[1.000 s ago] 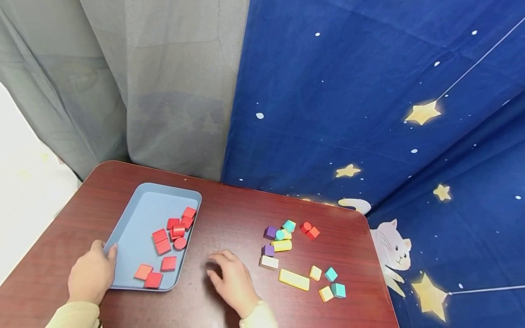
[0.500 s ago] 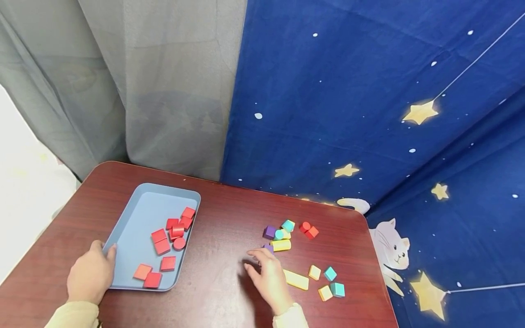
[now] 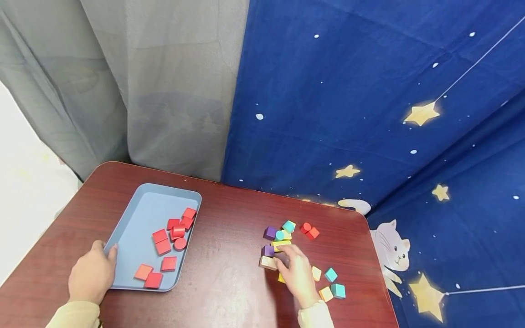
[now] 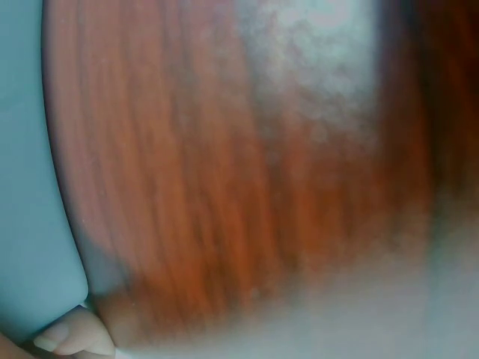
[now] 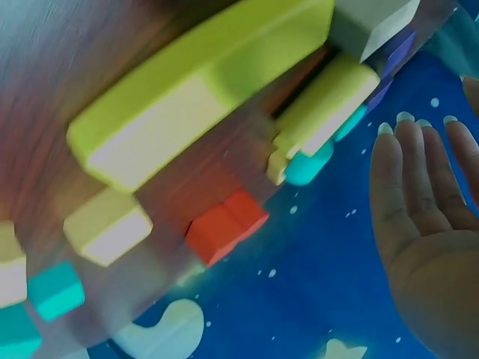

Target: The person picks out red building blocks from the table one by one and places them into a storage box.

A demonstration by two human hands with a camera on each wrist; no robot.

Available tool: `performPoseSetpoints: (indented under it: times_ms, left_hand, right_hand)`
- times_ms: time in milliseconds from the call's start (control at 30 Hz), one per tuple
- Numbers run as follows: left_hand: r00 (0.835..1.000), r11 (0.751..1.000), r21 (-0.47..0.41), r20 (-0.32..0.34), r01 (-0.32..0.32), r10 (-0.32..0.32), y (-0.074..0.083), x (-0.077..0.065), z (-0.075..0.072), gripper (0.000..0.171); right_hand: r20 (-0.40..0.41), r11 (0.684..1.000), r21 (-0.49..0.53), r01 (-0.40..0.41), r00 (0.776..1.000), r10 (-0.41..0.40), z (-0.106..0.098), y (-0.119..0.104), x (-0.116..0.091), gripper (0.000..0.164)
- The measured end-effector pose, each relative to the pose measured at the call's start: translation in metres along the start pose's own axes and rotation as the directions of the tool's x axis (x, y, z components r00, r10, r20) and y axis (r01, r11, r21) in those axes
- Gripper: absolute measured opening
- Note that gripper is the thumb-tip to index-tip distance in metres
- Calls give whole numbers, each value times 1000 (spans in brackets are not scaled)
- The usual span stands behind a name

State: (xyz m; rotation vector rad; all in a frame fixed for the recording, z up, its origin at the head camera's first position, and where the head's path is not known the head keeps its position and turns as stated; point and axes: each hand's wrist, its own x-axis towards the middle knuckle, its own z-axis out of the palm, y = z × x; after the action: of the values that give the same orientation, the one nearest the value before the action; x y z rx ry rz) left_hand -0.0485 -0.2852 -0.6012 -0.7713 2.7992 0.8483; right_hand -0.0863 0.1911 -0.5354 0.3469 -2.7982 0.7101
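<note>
My left hand (image 3: 91, 275) grips the left rim of a blue-grey tray (image 3: 137, 241), thumb over the edge. Several red blocks (image 3: 162, 247) lie in the tray, mostly along its right side. In the head view my right hand (image 3: 300, 275) reaches over the table blocks, fingers slightly bent and holding nothing. Its fingertips are right by a cream block (image 3: 268, 263), a purple cube (image 3: 268, 251) and a yellow cylinder (image 3: 281, 245). The hand covers most of a long yellow block, which the right wrist view shows whole as the yellow bar (image 5: 202, 90).
A second purple cube (image 3: 270, 233) and teal pieces (image 3: 289, 226) cluster behind. Two red blocks (image 3: 312, 233) sit farther right. Teal cubes (image 3: 338, 290) and pale yellow cubes (image 3: 326, 294) lie near the right side of the brown table (image 3: 221, 218). Curtains hang behind the table.
My right hand has moved right across the table, from beside the tray to over the blocks near the cream block. The left hand and tray have stayed put.
</note>
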Motion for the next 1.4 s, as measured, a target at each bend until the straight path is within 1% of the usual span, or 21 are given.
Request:
performPoseSetpoints:
  times_ms: [167, 300, 400, 533, 767, 933, 1100, 1333, 1400]
  left_hand:
    - [1000, 1000, -2, -6, 5, -5, 2, -1, 0, 56]
    - [1000, 1000, 4, -4, 13, -13, 2, 0, 0, 56]
    - [1000, 1000, 5, -11, 11, -11, 1, 0, 1, 56]
    - [1000, 1000, 7, -13, 13, -13, 1, 0, 1, 56]
    - [1000, 1000, 11, -7, 19, -19, 2, 0, 0, 57]
    - [1000, 1000, 6, -8, 21, -21, 2, 0, 1, 58]
    - [1000, 1000, -6, -17, 8, -8, 2, 0, 1, 57]
    - [1000, 1000, -5, -13, 1, -1, 0, 0, 1, 58]
    - [1000, 1000, -3, -18, -3, 3, -1, 0, 1, 56]
  right_hand:
    - [33, 996, -49, -68, 997, 70, -10, 15, 4, 29]
    - [72, 984, -85, -153, 985, 160, -16, 27, 7, 31]
    - [68, 973, -99, -206, 975, 213, -20, 35, 9, 32]
    - [53, 963, -127, -236, 968, 245, -23, 47, 12, 34]
    - [89, 939, -186, -290, 947, 310, -30, 68, 20, 42]
    - [90, 932, -220, -290, 945, 315, -28, 79, 25, 48]
    - [80, 930, -251, -270, 951, 298, -22, 89, 26, 56]
    - [75, 944, -243, -224, 966, 248, -13, 101, 30, 59]
    - [75, 943, -248, -224, 966, 249, -12, 103, 33, 59]
